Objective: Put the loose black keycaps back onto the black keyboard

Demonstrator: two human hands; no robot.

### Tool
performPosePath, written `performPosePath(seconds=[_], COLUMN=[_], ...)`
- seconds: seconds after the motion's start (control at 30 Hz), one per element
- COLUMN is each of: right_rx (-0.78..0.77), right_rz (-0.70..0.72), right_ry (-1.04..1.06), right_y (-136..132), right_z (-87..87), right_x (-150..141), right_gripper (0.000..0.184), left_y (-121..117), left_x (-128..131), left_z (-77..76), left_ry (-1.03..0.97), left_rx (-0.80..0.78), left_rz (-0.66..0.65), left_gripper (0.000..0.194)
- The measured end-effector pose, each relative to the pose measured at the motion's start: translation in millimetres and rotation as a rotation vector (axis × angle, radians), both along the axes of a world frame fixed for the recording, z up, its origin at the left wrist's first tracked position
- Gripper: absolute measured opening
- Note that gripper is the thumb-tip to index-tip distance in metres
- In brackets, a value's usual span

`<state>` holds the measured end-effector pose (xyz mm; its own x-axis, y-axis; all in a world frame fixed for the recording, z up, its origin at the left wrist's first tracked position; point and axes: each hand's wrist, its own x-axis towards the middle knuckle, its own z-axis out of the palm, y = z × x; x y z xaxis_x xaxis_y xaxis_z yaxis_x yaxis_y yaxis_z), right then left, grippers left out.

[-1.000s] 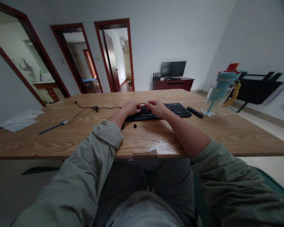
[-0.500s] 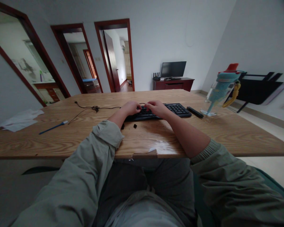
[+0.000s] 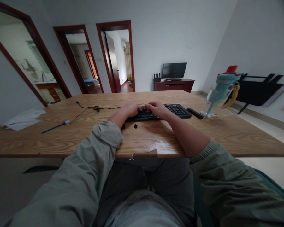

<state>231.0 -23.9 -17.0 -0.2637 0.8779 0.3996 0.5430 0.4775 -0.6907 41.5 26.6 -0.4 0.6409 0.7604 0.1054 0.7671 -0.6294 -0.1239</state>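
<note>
A black keyboard [image 3: 145, 116] lies flat on the wooden table in front of me. My left hand [image 3: 132, 109] covers its left end, with curled fingers gripping it there. Over the keys to the right of that, my right hand [image 3: 156, 108] is bent down with thumb and fingers drawn together. Whatever is between its fingertips is too small to make out. On the wood just in front of the keyboard sits a loose black keycap [image 3: 135, 126]. Another small dark piece [image 3: 123, 126] is partly hidden beside my left wrist.
A blue-handled brush [image 3: 54, 127] and white paper [image 3: 26, 119] lie on the left, near the keyboard's cable [image 3: 96, 108]. Right of the keyboard are a black bar-shaped object [image 3: 195, 113] and a tall clear-and-blue drinking bottle [image 3: 220, 90]. The table's front edge [image 3: 170, 155] runs before my lap.
The view has shifted slightly. Both hands stay at the keyboard with only small finger movements, and the loose pieces lie where they were.
</note>
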Motion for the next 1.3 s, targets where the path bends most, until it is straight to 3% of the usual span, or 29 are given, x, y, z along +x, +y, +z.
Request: performPosePath(seconds=[0.33,0.57,0.73,0.97,1.17,1.3], right_rx=[-0.008,0.005,0.015,0.052,0.035,0.045], right_rz=[-0.043,-0.114,-0.112,-0.103,-0.086,-0.091], right_ry=[-0.014,-0.041,-0.075,-0.147,-0.151,-0.163], right_y=[5.0,5.0,8.0,7.1,4.6,3.0], right_z=[-6.6,-7.6,-9.8,-8.1,-8.6,-7.9], right_x=[5.1,5.8,9.7,13.9,12.7,11.5], right_gripper=[0.045,0.040,0.039,0.040,0.040,0.040], left_y=[6.7,-2.0,-8.4,-10.8,-7.8,-8.9], left_x=[4.4,7.6,8.1,-4.7,-5.9,0.7], left_z=[-10.8,-13.2,-9.1,-2.7,-11.9,-7.9], left_ry=[-0.028,-0.007,0.028,-0.132,-0.098,-0.052], left_rx=[0.007,0.018,0.031,0.116,0.017,-0.013], left_rz=[0.094,0.054,0.036,0.026,0.041,0.051], left_gripper=[0.041,0.042,0.042,0.044,0.045,0.047])
